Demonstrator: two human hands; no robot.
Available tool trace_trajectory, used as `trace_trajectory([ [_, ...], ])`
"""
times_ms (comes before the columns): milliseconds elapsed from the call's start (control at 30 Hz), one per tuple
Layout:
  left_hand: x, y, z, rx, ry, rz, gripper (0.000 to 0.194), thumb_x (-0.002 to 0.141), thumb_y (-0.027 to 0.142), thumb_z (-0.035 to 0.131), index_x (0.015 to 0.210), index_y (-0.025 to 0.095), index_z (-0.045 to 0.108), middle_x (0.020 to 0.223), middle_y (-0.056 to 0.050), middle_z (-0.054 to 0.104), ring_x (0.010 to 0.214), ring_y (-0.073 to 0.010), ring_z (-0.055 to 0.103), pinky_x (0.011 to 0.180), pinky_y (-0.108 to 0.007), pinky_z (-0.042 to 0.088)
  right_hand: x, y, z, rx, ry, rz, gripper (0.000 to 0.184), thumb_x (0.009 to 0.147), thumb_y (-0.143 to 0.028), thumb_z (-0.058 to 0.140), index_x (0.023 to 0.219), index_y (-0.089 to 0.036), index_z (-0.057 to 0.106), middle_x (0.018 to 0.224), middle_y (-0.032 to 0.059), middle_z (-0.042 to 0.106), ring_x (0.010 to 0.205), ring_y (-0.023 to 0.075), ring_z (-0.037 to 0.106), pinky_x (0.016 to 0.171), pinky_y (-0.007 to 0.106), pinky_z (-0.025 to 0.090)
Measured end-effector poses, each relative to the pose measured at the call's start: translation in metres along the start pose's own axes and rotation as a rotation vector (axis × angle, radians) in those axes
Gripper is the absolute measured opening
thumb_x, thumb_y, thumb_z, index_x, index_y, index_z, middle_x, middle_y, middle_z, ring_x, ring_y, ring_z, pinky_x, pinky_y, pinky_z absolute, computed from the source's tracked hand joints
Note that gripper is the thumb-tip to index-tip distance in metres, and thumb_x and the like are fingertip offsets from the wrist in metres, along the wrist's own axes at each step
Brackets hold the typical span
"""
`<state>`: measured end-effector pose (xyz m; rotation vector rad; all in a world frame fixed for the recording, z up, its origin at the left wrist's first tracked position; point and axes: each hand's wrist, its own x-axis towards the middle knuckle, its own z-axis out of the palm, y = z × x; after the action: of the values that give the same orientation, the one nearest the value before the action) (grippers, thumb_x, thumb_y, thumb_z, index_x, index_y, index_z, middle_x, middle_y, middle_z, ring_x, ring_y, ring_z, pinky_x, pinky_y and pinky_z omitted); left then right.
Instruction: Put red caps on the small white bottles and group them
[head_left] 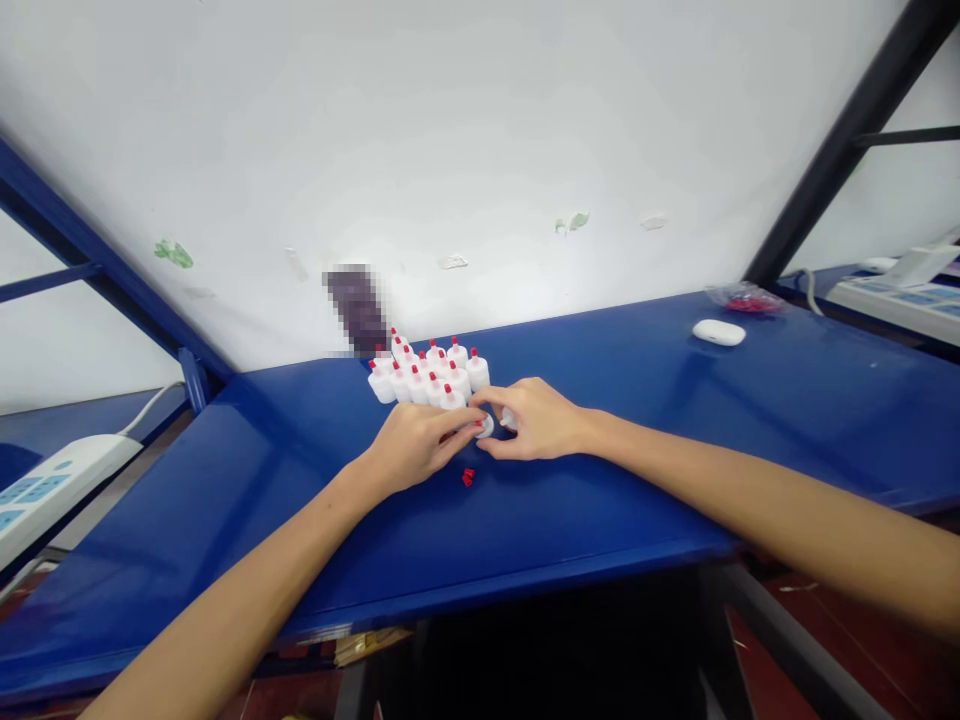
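Note:
My left hand [416, 440] has its thumb and forefinger pinched together on a small red cap [480, 424]. Directly under the cap is a small white squeeze bottle [487, 428], partly hidden by fingers. My right hand [536, 420] curls its thumb and forefinger around that bottle. Another white piece with a pointed tip [509, 418] shows inside the right hand, mostly covered. Just behind my hands stands a group of several white bottles with red caps [420, 385]. In front of them, a few loose red caps [468, 477] lie on the blue table [600, 510].
A pixelated dark upright object [358, 308] leans against the white wall behind the bottles. Toward the right lie a white rounded case [718, 332] and a clear bag with red pieces [750, 300]. Power strips [60, 480] sit beyond the table's sides.

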<state>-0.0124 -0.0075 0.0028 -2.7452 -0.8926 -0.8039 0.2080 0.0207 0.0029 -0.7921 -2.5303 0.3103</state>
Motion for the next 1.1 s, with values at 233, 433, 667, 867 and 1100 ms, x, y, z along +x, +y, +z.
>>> trace_trajectory([
  [233, 0.003, -0.005, -0.028, -0.117, -0.104, -0.076, 0.03, 0.092, 0.024, 0.033, 0.077, 0.017, 0.058, 0.059, 0.001, 0.057, 0.052, -0.012, 0.05, 0.057, -0.025, 0.037, 0.005, 0.011, -0.002, -0.22, -0.064, 0.139, 0.042, 0.088, -0.05, 0.055, 0.122, -0.027, 0.062, 0.075, 0.0015, 0.069, 0.067, 0.0192, 0.062, 0.06, 0.026, 0.03],
  [433, 0.004, -0.016, -0.038, -0.08, -0.336, -0.156, 0.029, 0.088, 0.018, 0.031, 0.062, 0.02, 0.043, 0.056, 0.0, 0.049, 0.052, -0.0142, 0.042, 0.056, -0.029, 0.032, 0.005, 0.013, -0.004, -0.234, -0.014, 0.249, 0.041, 0.09, -0.052, 0.051, 0.121, -0.026, 0.056, 0.074, 0.0001, 0.068, 0.068, 0.0209, 0.062, 0.061, 0.027, 0.031],
  [667, -0.003, -0.026, -0.033, -0.092, -0.544, -0.164, 0.04, 0.095, 0.022, 0.033, 0.057, 0.018, 0.046, 0.057, 0.001, 0.05, 0.054, -0.0133, 0.042, 0.058, -0.029, 0.032, 0.005, 0.008, -0.007, -0.307, -0.009, 0.395, 0.028, 0.086, -0.044, 0.05, 0.097, -0.021, 0.063, 0.076, 0.0053, 0.07, 0.068, 0.0229, 0.062, 0.057, 0.029, 0.029],
  [867, -0.005, -0.03, -0.036, -0.195, -0.572, -0.189, 0.039, 0.092, 0.017, 0.035, 0.054, 0.018, 0.045, 0.053, 0.002, 0.047, 0.052, -0.0125, 0.037, 0.059, -0.029, 0.033, 0.004, 0.009, -0.006, -0.328, -0.085, 0.305, 0.026, 0.084, -0.039, 0.053, 0.096, -0.025, 0.072, 0.082, 0.0063, 0.073, 0.072, 0.0246, 0.066, 0.058, 0.03, 0.031],
  [1100, -0.003, -0.024, -0.026, -0.125, -0.55, -0.198, 0.039, 0.093, 0.02, 0.032, 0.058, 0.018, 0.048, 0.058, 0.001, 0.051, 0.053, -0.0131, 0.041, 0.059, -0.028, 0.034, 0.004, 0.006, -0.003, -0.306, -0.05, 0.309, 0.026, 0.084, -0.04, 0.054, 0.095, -0.025, 0.072, 0.08, 0.0051, 0.073, 0.072, 0.0237, 0.066, 0.06, 0.03, 0.034],
])
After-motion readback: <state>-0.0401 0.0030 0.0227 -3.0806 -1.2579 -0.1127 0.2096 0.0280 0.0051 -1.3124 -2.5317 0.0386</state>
